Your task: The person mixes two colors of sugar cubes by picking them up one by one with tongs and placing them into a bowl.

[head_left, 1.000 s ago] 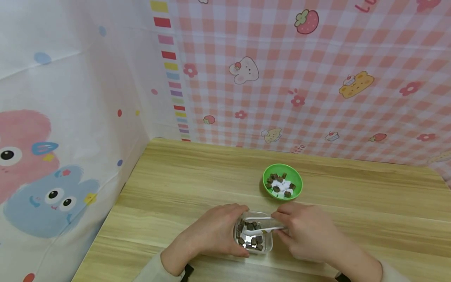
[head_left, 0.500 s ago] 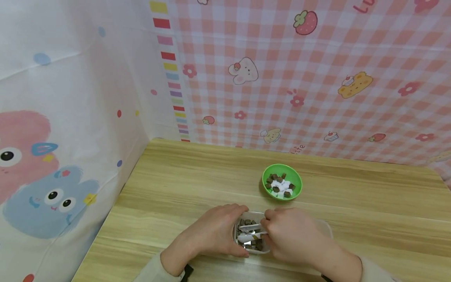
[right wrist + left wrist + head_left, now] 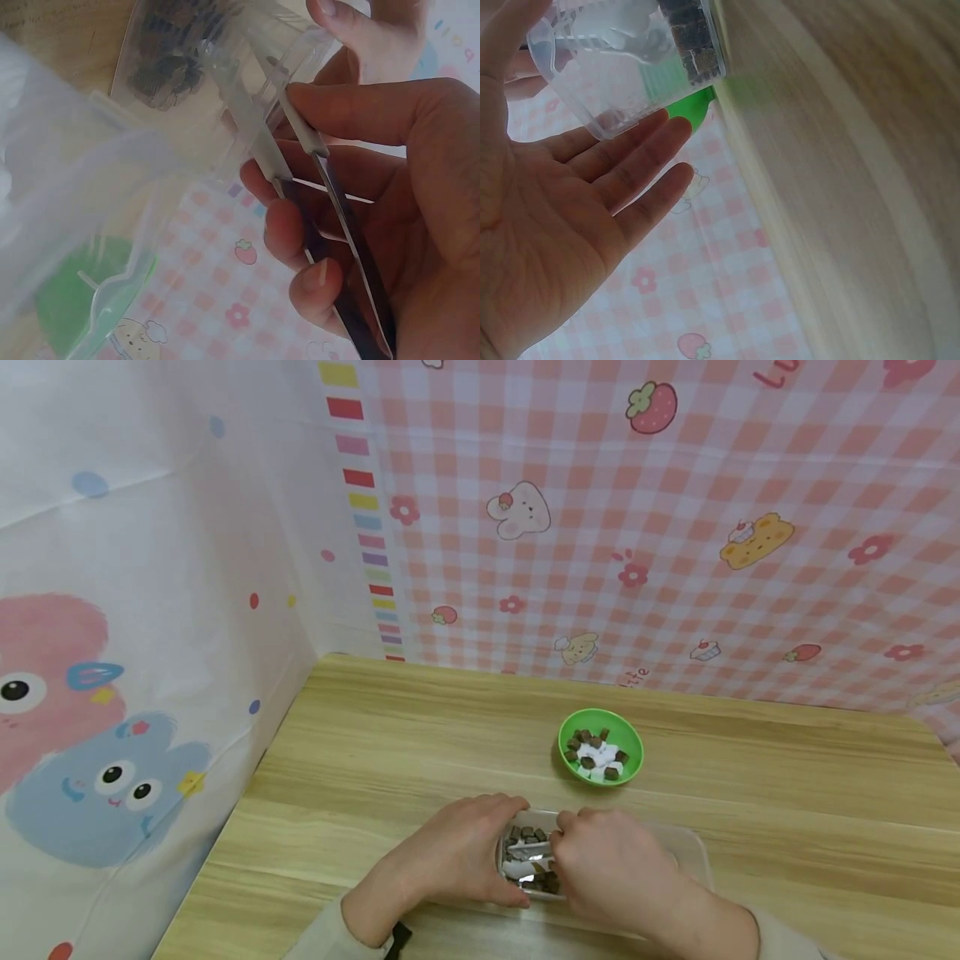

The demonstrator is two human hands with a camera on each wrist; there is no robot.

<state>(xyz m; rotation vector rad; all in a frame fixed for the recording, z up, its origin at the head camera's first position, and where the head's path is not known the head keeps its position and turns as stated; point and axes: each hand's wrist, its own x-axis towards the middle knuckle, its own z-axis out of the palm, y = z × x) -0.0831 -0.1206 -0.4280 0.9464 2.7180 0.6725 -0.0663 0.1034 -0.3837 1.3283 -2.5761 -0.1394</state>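
In the head view my left hand holds the left side of a small clear plastic tub, thumb at the near side and fingers at the far side. Dark brown cubes lie in the tub. My right hand grips metal tongs with white tips, seen closely in the right wrist view. The tips reach down into the tub among the cubes, spread apart. Whether a cube sits between them cannot be made out. My right hand hides the tub's right side.
Behind the tub stands a green bowl holding white pieces and several brown cubes. A second translucent container is partly hidden under my right hand and forearm. A checked cloth hangs at the table's back edge.
My right hand has moved left, carrying the tongs' tips deeper over the tub. The second container has come into sight to its right. My left hand and the bowl stay put.
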